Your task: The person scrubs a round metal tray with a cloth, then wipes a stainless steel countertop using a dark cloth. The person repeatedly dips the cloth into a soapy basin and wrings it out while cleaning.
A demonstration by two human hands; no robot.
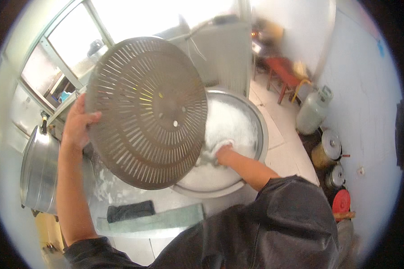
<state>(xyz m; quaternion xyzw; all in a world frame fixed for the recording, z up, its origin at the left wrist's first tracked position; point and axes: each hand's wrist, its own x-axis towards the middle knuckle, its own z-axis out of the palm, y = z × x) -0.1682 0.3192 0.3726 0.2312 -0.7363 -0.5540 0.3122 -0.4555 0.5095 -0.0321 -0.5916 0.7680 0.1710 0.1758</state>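
My left hand [78,122] grips the rim of a large round grey-brown slotted tray [168,77], held up and tilted with its broad face towards me. A small white spot sits near its middle. My right hand [225,153] is in white suds [232,114] inside a wide round metal basin [263,134]. Foam covers the fingers, so whether they hold anything cannot be told. The tray hides the left part of the basin.
A tall metal pot [40,171] stands at the left. A folded dark cloth [130,211] lies on a pale ledge [168,220] before me. On the right are a gas cylinder [311,112], lidded pots [330,143] and a red stool [282,69].
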